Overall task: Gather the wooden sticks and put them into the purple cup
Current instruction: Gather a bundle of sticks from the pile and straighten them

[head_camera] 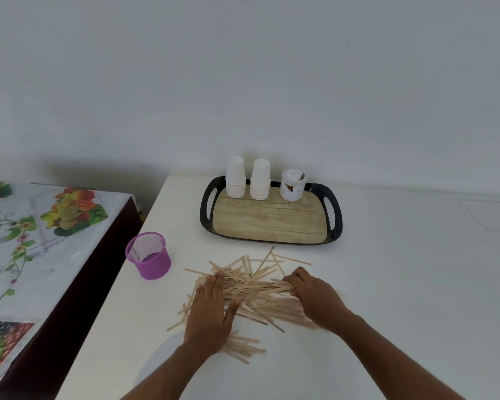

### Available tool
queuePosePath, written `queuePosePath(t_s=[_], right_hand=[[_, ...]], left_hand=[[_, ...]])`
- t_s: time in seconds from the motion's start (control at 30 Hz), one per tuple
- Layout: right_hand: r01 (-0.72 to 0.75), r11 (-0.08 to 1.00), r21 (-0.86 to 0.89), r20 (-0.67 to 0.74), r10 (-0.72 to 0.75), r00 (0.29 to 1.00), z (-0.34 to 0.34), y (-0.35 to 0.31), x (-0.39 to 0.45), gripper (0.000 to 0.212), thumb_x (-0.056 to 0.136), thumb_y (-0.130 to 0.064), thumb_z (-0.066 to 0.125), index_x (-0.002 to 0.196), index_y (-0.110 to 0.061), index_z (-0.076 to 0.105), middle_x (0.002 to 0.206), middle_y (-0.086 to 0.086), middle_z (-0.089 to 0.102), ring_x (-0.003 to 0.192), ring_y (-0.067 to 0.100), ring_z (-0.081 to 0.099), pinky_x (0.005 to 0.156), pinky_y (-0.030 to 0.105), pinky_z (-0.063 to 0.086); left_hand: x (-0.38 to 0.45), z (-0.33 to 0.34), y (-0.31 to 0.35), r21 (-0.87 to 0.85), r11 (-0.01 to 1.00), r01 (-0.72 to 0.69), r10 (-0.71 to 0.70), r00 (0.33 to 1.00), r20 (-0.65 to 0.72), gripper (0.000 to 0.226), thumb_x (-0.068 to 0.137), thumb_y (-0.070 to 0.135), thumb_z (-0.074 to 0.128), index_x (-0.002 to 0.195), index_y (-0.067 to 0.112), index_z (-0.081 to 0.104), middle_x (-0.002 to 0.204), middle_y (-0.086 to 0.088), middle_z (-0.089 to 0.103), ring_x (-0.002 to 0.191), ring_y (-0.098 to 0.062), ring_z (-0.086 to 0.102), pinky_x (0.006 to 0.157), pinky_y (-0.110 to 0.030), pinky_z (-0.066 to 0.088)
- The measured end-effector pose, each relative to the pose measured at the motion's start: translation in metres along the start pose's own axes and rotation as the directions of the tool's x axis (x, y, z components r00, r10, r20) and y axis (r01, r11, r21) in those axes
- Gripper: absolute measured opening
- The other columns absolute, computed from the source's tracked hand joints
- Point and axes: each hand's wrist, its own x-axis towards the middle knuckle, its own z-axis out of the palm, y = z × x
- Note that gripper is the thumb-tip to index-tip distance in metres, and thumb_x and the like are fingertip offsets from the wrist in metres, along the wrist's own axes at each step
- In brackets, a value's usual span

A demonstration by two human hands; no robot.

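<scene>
A loose pile of thin wooden sticks [257, 287] lies scattered on the white table [387, 284], just in front of me. My left hand [210, 313] rests flat on the pile's left side, fingers together and pointing away. My right hand [315, 295] is curled around a bundle of sticks at the pile's right side. The purple mesh cup [149, 256] stands upright near the table's left edge, to the left of the pile, apart from both hands. It looks empty inside.
A black tray [337, 215] with a wood-look floor sits behind the pile, holding two stacks of white paper cups [236, 177] and a small white tub [292, 186]. Left of the table stands a lower surface with a flowered cloth [26, 241]. A wall is behind.
</scene>
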Motion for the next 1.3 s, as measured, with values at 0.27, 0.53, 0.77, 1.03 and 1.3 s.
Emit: queuePosePath(t_s=[0.27, 0.53, 0.77, 1.03, 1.3], right_hand=[[-0.055, 0.981, 0.186, 0.015, 0.054, 0.998, -0.007, 0.008, -0.005, 0.035, 0.107, -0.015, 0.046, 0.140, -0.021, 0.055, 0.125, -0.007, 0.055, 0.095, 0.015, 0.062, 0.083, 0.031, 0.052], [-0.116, 0.886, 0.448, -0.106, 0.182, 0.978, -0.004, -0.009, -0.003, 0.017, 0.106, -0.012, 0.048, 0.115, -0.017, 0.061, 0.095, -0.008, 0.062, 0.082, 0.012, 0.058, 0.076, 0.032, 0.051], [-0.104, 0.825, 0.555, -0.172, 0.236, 0.956, 0.003, -0.037, 0.011, 0.017, 0.103, -0.005, 0.047, 0.098, -0.013, 0.060, 0.088, 0.002, 0.065, 0.077, 0.020, 0.061, 0.071, 0.042, 0.054], [0.010, 0.827, 0.562, -0.260, 0.165, 0.951, 0.019, -0.071, 0.024, 0.021, 0.103, -0.020, 0.044, 0.103, -0.037, 0.056, 0.088, -0.020, 0.059, 0.081, 0.003, 0.061, 0.069, 0.018, 0.050], [-0.126, 0.776, 0.617, -0.092, 0.231, 0.969, 0.017, -0.080, 0.035, 0.017, 0.109, -0.026, 0.044, 0.125, -0.025, 0.051, 0.101, -0.019, 0.063, 0.089, -0.007, 0.064, 0.079, 0.018, 0.053]], left_hand=[[0.015, -0.001, 0.004, -0.081, 0.996, -0.028, 0.031, 0.999, 0.040, 0.072, 0.099, 0.063, 0.032, 0.156, 0.020, 0.028, 0.163, -0.003, 0.031, 0.153, -0.023, 0.020, 0.124, -0.044, 0.022], [0.037, 0.000, 0.036, -0.194, 0.973, -0.122, 0.133, 0.990, 0.043, 0.075, 0.095, 0.074, 0.021, 0.144, 0.024, 0.050, 0.157, 0.003, 0.040, 0.154, -0.018, 0.015, 0.126, -0.047, 0.015], [0.047, -0.008, 0.091, -0.732, 0.670, 0.121, -0.011, 0.988, 0.153, 0.033, 0.094, 0.064, 0.052, 0.117, 0.040, 0.057, 0.118, 0.019, 0.065, 0.118, 0.005, 0.056, 0.095, -0.021, 0.043], [0.053, -0.003, 0.106, -0.882, 0.271, 0.386, -0.298, 0.905, 0.304, 0.038, 0.090, 0.040, 0.073, 0.117, 0.017, 0.059, 0.110, 0.000, 0.075, 0.107, -0.014, 0.069, 0.094, -0.035, 0.055], [0.058, 0.000, 0.116, -0.900, 0.007, 0.435, -0.383, 0.833, 0.400, 0.033, 0.099, 0.032, 0.063, 0.120, 0.009, 0.052, 0.111, -0.012, 0.074, 0.106, -0.024, 0.072, 0.096, -0.046, 0.057]])
